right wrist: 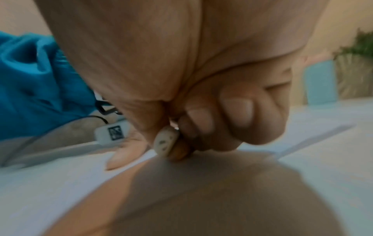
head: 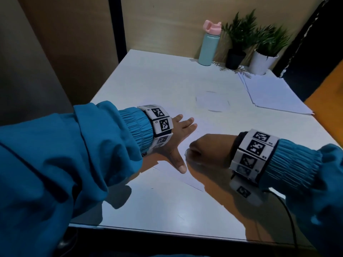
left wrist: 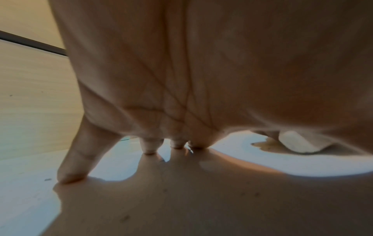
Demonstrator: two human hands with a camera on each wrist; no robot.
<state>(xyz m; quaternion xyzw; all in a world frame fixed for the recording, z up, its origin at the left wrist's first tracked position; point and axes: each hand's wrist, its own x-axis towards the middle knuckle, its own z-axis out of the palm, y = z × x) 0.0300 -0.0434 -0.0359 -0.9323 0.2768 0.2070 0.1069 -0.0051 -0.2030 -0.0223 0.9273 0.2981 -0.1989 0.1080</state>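
Note:
A white sheet of paper (head: 178,176) lies on the white table (head: 157,76) in front of me. My left hand (head: 176,140) rests flat on it with fingers spread and thumb stretched toward me; in the left wrist view its fingertips (left wrist: 70,172) touch the surface. Just to its right, my right hand (head: 209,149) is curled into a fist, knuckles down on the sheet. In the right wrist view its fingers (right wrist: 238,115) and thumb pinch a small white eraser (right wrist: 165,142), whose end touches the paper. The eraser (left wrist: 298,143) also shows from the left wrist.
A teal bottle with a pink lid (head: 208,47) stands at the back, beside a plant in a black pot (head: 236,59) and another in a white pot (head: 261,62). A stack of white sheets (head: 274,95) lies at the right. A black cable (head: 289,216) hangs off my right wrist.

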